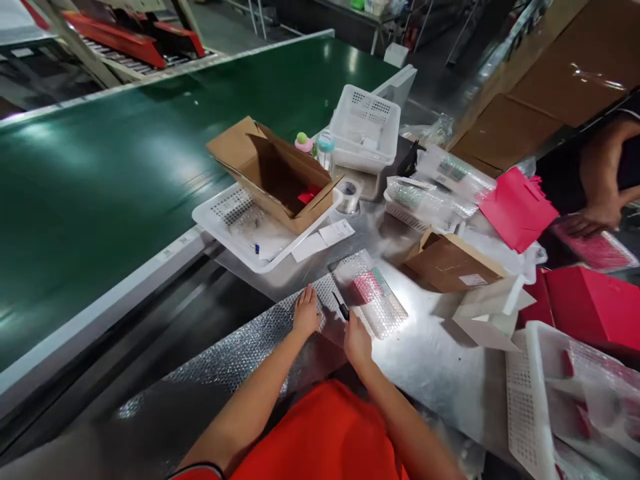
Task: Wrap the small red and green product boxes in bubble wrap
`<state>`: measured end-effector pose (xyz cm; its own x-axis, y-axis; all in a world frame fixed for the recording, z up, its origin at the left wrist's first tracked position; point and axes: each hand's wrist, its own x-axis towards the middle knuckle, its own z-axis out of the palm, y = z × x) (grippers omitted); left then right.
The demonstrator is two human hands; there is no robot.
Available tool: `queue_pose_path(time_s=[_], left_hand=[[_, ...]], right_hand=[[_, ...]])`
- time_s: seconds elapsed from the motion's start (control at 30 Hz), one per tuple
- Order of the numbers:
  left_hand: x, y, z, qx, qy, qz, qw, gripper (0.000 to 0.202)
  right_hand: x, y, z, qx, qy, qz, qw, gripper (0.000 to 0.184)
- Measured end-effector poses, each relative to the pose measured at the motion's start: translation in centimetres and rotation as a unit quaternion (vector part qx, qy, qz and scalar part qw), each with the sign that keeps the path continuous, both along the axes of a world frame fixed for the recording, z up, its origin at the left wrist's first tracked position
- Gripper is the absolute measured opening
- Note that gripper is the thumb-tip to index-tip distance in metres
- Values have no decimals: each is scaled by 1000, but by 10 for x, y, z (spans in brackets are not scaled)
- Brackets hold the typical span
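Note:
My left hand (307, 312) lies flat on a long sheet of bubble wrap (250, 347), fingers stretched forward. The sheet runs down to the left past the table edge. In my right hand (357, 340) is a small knife (343, 307) with a black handle and a thin dark blade, pointing away from me and to the left over the bubble wrap. Just beyond the knife, a bubble-wrapped packet (387, 310) rests on the metal table (435, 360). Something pink and green shows through its wrapping.
An open carton (270, 170) sits on a white basket (225, 243) beside the green conveyor (165, 147). Nearby are a tape roll (349, 195), paper slips (323, 240) and another carton (453, 261). A basket of wrapped items (530, 400) stands right. A co-worker's hand (595, 219) touches a pink packet.

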<state>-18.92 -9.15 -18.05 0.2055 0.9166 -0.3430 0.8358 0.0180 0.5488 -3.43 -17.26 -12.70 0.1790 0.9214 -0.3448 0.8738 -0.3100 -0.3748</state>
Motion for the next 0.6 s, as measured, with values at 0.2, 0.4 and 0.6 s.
queue_pose_path(time_s=[0.2, 0.4, 0.6], left_hand=[[-7, -1, -13, 6, -13, 4, 1000, 82], [-5, 1, -5, 4, 58, -32, 998, 77], [-4, 2, 6, -27, 92, -51, 994, 80]], right_hand=[[-36, 73, -28, -33, -78, 49, 995, 46], [-40, 70, -36, -43, -74, 63, 994, 48], [49, -64, -25, -107, -101, 72, 987, 53]])
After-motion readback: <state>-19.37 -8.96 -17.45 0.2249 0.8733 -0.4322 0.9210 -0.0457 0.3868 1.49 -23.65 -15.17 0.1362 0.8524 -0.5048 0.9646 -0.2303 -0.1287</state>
